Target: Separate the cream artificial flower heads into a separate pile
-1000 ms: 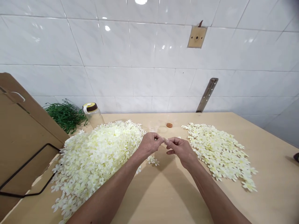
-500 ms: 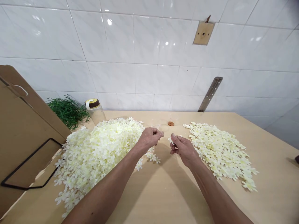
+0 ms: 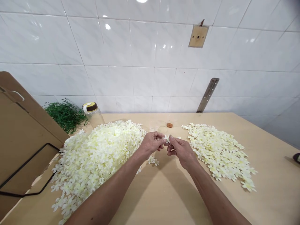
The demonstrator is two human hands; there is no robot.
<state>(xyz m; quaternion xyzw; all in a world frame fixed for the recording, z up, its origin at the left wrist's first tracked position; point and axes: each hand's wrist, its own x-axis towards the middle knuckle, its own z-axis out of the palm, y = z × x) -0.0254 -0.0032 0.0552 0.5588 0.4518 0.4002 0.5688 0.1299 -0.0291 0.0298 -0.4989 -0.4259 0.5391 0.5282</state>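
Between my two hands, above the table, is a small white artificial flower (image 3: 167,137). My right hand (image 3: 181,149) pinches it between thumb and fingers. Closed fingertips of my left hand (image 3: 152,143) meet its other side, partly covering it. To the left spreads a tall heap of cream-white artificial flowers (image 3: 103,153), which my left forearm partly hides. A few loose blossoms (image 3: 153,160) lie just below my left hand. On the right is a flatter spread of the same flowers (image 3: 217,150), partly behind my right wrist.
A cardboard box (image 3: 25,147) with a black wire frame (image 3: 25,168) stands at the left. Behind the heap are green artificial stems (image 3: 67,114) and a clear bottle (image 3: 93,115). A small brown disc (image 3: 169,125) lies near the tiled wall, and a metal bracket (image 3: 208,95) rises there.
My left hand has moved right to meet my right hand, and its fingertips now touch the flower. The view has shifted slightly.
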